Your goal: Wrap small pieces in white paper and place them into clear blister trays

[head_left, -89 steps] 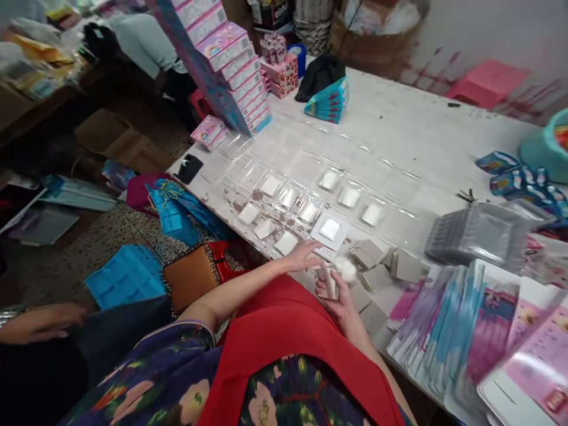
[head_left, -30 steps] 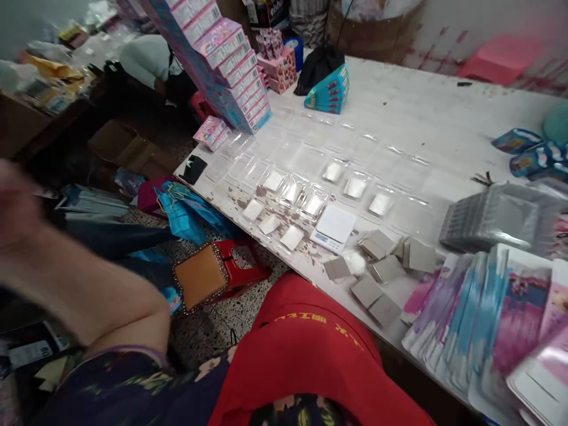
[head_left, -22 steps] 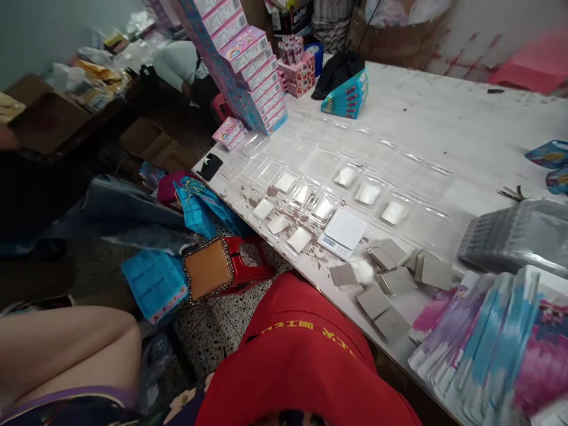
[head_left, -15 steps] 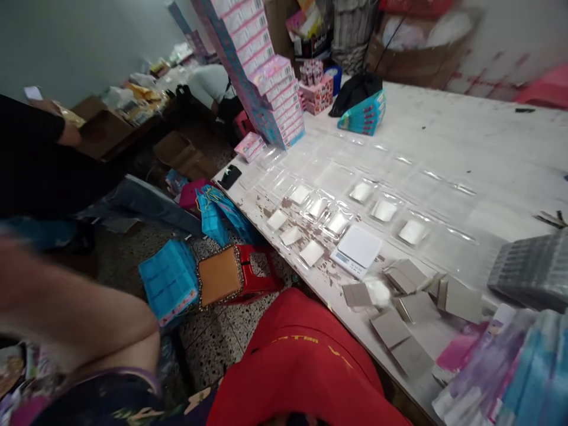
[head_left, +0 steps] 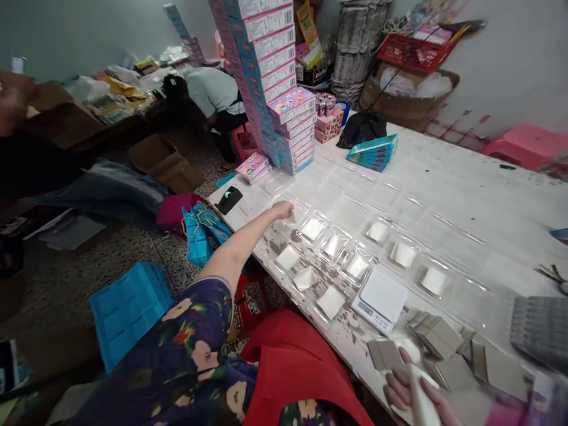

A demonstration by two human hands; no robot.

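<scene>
My left hand reaches out over the far side of the table. Its fingers are closed beside the clear plastic trays, and what they hold, if anything, is hidden. At the lower right, blurred, my right hand grips a pale white piece between thumb and fingers. White square blocks lie in several of the trays. Nearer the edge, more white blocks rest on clear plastic. A white digital scale stands by them. Grey-brown folded card pieces are heaped beside my right hand.
A tall stack of pink and blue boxes rises at the table's far left corner, near a black tape dispenser. Blue fan-shaped packs lie behind the trays. Blue bags are on the left. Two other people are at the left.
My left arm has swung from the lower left onto the table beside the trays. My right hand has come into view with the white piece. The view has shifted.
</scene>
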